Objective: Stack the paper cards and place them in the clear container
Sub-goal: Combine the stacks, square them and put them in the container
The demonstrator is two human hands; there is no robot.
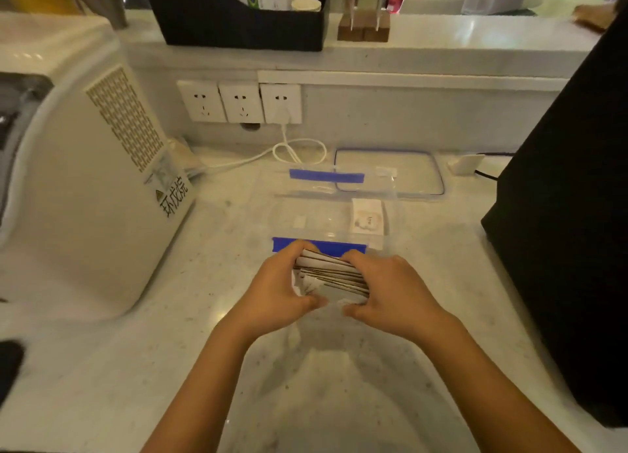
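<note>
A thick stack of paper cards (331,277) is pinched between my left hand (275,289) and my right hand (390,291), just above the counter. Each hand grips one end of the stack, thumbs toward me, and the card edges fan slightly. Directly behind the stack stands the clear container (272,211), open, with blue tape strips on its near and far walls. One small white card (368,219) lies inside it at the right. The container's clear lid (428,170), rimmed in dark blue, lies flat behind it to the right.
A large white appliance (85,167) fills the left side. A black object (571,235) stands at the right edge. White wall sockets (239,102) with a coiled white cable (299,150) sit at the back. A black organiser box (238,21) rests on the upper ledge.
</note>
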